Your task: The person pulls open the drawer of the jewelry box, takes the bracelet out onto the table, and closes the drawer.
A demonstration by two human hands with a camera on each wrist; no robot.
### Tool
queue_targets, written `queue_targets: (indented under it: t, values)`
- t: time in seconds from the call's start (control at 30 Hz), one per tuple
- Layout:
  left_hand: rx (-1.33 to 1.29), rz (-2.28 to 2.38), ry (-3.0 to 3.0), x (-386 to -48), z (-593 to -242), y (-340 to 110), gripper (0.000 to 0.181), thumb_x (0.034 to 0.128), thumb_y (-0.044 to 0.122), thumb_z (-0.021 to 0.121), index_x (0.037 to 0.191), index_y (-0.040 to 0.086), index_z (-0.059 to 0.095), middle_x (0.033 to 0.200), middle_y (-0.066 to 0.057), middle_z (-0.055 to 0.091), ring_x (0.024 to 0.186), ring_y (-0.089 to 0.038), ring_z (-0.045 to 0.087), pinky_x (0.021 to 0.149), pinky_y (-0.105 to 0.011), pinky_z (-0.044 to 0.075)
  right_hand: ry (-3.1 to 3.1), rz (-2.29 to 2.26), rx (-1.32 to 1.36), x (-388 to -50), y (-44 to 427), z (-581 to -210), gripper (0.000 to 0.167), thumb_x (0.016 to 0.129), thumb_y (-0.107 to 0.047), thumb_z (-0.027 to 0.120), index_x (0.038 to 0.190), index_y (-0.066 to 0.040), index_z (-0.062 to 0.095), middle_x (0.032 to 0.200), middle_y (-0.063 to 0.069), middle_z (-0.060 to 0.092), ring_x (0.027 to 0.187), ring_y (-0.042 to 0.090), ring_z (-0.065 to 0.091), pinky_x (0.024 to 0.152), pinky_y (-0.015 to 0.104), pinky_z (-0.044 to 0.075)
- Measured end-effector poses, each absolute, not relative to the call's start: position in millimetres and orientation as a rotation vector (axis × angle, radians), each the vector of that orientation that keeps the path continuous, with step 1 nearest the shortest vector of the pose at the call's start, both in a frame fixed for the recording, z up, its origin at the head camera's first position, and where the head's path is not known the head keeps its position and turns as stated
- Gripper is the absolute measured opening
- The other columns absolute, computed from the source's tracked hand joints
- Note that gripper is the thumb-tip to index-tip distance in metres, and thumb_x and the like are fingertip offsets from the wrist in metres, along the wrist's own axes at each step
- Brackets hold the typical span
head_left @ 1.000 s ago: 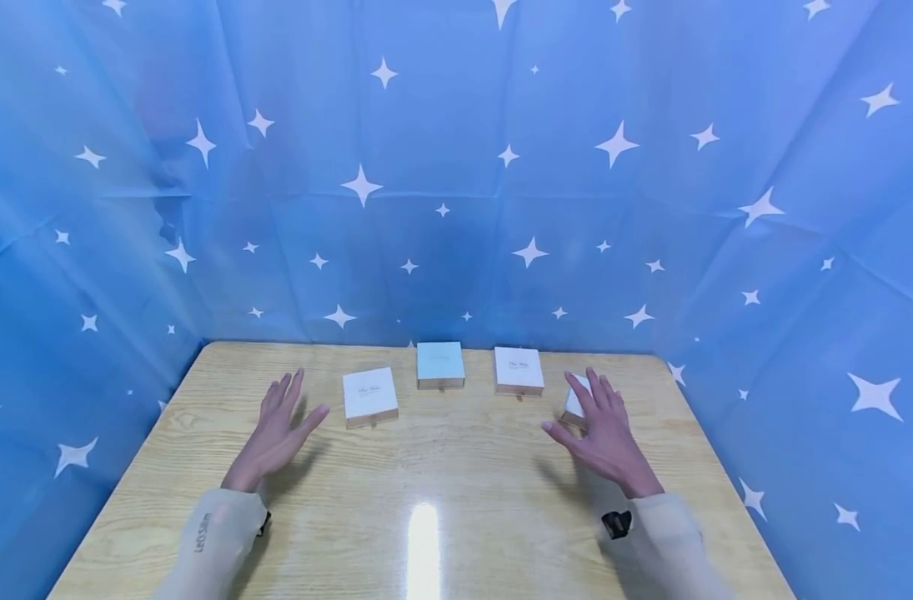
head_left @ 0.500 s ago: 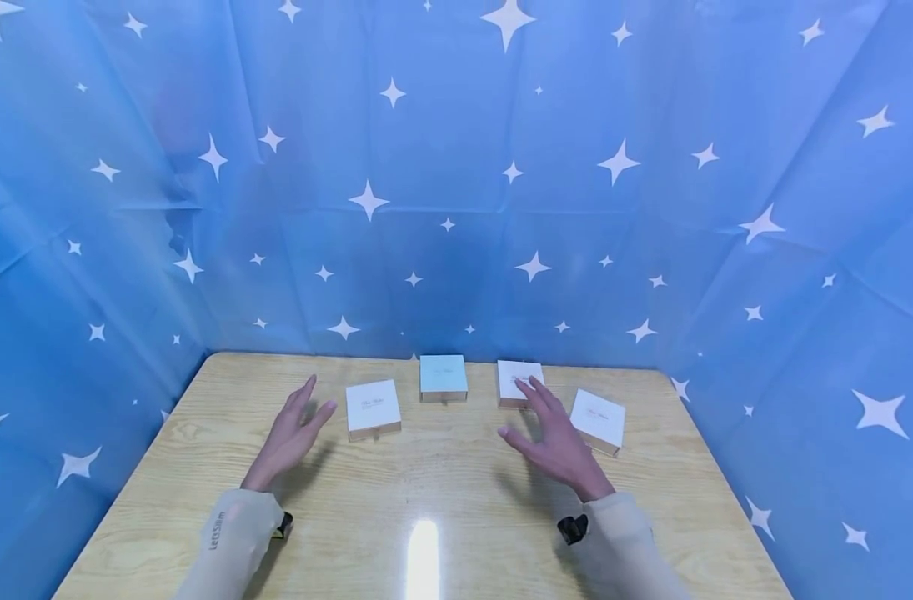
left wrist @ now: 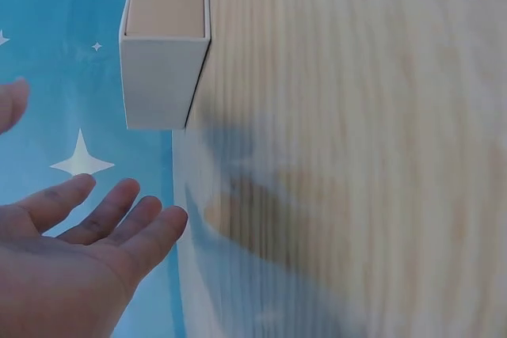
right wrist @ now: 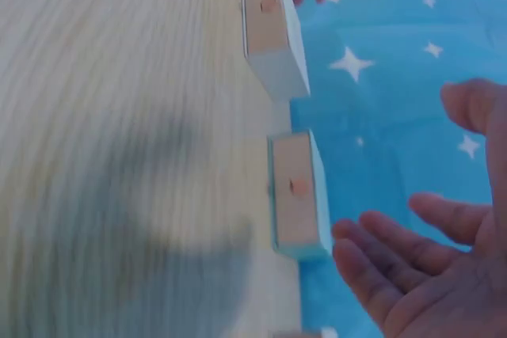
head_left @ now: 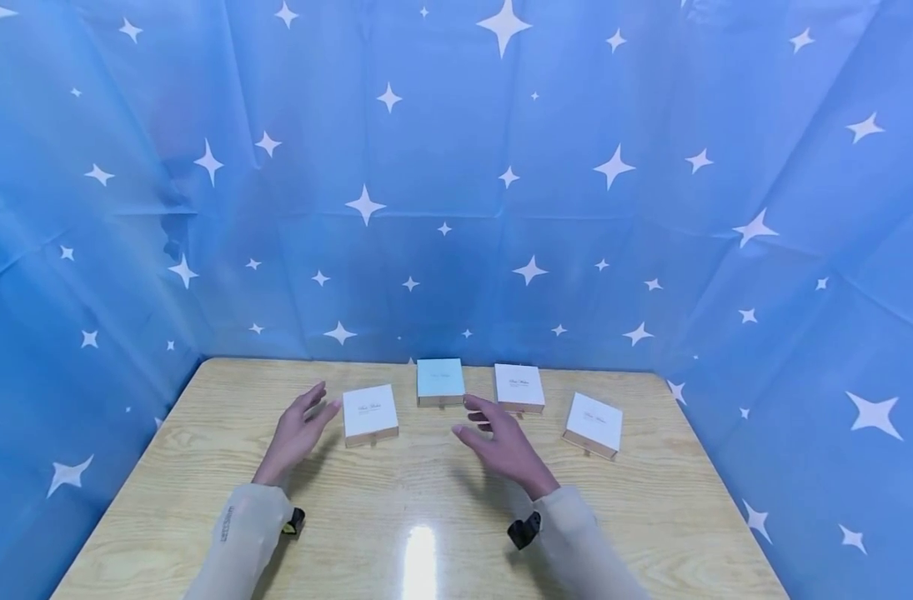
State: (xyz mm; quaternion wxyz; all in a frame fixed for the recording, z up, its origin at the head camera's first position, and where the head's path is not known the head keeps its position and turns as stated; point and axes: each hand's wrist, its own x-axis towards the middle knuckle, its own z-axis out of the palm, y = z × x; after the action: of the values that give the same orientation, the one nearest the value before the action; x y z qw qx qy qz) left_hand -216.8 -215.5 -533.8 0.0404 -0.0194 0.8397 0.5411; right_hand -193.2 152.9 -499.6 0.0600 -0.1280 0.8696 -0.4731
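Left of the leftmost white box (head_left: 370, 412), my left hand (head_left: 293, 437) hovers over the table with its thumb out and nothing held. The left wrist view shows that box's plain end (left wrist: 161, 81) apart from the relaxed fingers (left wrist: 158, 235). My right hand (head_left: 503, 440) hangs above the table in front of the light blue box (head_left: 440, 380), fingers loosely bent and holding nothing. In the right wrist view the blue box's tan drawer front with a small tab (right wrist: 295, 187) faces out. Two more white boxes, one at the back (head_left: 519, 387) and one at the right (head_left: 594, 423), lie flat.
The wooden table (head_left: 396, 500) ends at a blue curtain (head_left: 456, 183) with white stars, which hangs behind and at both sides. A glare patch (head_left: 420, 562) lies near the front. Black straps with small devices (head_left: 524, 531) sit at both wrists.
My right hand has swept left, from over the rightmost white box past the back white one to before the blue box. The left hand has shifted slightly right. The boxes stay put.
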Motion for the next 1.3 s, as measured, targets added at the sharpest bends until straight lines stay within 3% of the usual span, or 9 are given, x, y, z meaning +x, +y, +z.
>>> queue_targets:
  t: [0.2,0.47,0.7,0.9,1.3]
  values:
    - [-0.078,1.684,2.563,-223.8,-534.6,-210.8,0.073,0.1034,0.051,0.055,0.159,0.008,0.036,0.161,-0.021,0.039,0.149,-0.041,0.038,0.116,-0.056,0.041,2.606,-1.437,-0.4,-197.3,129.9,-509.8,0.059,0.1,-0.05,0.061,0.146,-0.012,0.056,0.136,0.014,0.065,0.118,0.03,0.066,0.099,0.049,0.055]
    - [-0.144,1.75,2.579,-233.5,-538.5,-203.8,0.054,0.1047,0.036,0.059,0.148,0.003,0.051,0.148,-0.02,0.054,0.136,-0.036,0.051,0.114,-0.053,0.043,2.556,-1.494,-0.316,-202.9,95.1,-526.1,0.05,0.101,-0.043,0.063,0.133,-0.005,0.066,0.115,0.006,0.073,0.105,0.021,0.068,0.081,0.035,0.058]
    - [-0.181,1.69,2.645,-238.6,-542.8,-196.9,0.046,0.1048,0.028,0.059,0.142,0.002,0.058,0.141,-0.021,0.06,0.128,-0.036,0.058,0.105,-0.05,0.05,2.609,-1.519,-0.257,-205.8,67.6,-534.3,0.042,0.1,-0.036,0.066,0.128,-0.006,0.07,0.109,0.002,0.075,0.098,0.014,0.068,0.084,0.032,0.058]
    - [-0.207,1.711,2.653,-242.7,-545.0,-195.1,0.04,0.1028,0.023,0.063,0.138,0.004,0.062,0.14,-0.02,0.062,0.126,-0.035,0.059,0.106,-0.05,0.05,2.641,-1.561,-0.205,-210.1,47.7,-535.3,0.041,0.096,-0.032,0.072,0.125,-0.003,0.072,0.104,0.001,0.074,0.092,0.01,0.067,0.083,0.028,0.058]
    - [-0.25,1.744,2.646,-247.2,-548.3,-193.7,0.035,0.1016,0.019,0.064,0.133,0.005,0.067,0.137,-0.018,0.065,0.125,-0.034,0.06,0.104,-0.048,0.052,2.74,-1.586,-0.049,-212.3,18.6,-538.3,0.02,0.091,-0.018,0.078,0.105,-0.004,0.076,0.089,0.0,0.072,0.077,0.006,0.061,0.069,0.021,0.054]
